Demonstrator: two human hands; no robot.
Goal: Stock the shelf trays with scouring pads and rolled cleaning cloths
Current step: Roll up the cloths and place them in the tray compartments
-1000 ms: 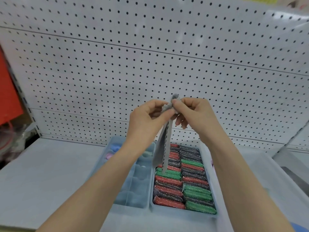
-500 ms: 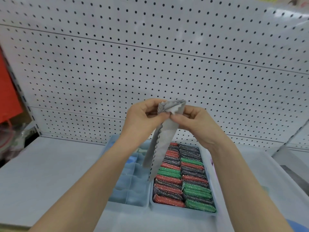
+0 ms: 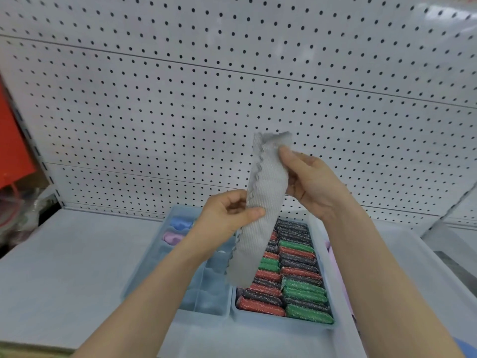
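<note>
A grey cleaning cloth [image 3: 263, 202] with a scalloped edge hangs folded into a long strip above the trays. My right hand [image 3: 312, 182] pinches it near its top end. Lower down, my left hand [image 3: 229, 215] grips the strip's middle between thumb and fingers. Beneath, a pale blue tray [image 3: 322, 257] is packed with red, green and dark scouring pads [image 3: 296, 275] in rows. To its left a divided pale blue tray [image 3: 206, 288] holds a rolled blue cloth [image 3: 180, 223] and a rolled pink cloth [image 3: 173, 237] at its far end.
A white pegboard wall [image 3: 232, 86] rises behind the grey shelf surface [image 3: 64, 259]. An orange panel [image 3: 13, 140] and bagged goods sit at the far left. Something pink [image 3: 335, 262] lies just right of the pad tray.
My hands, together at the cloth's top before, have separated: the left slid down to the strip's middle and the right stays near the top. The cloth now shows wider and flatter.
</note>
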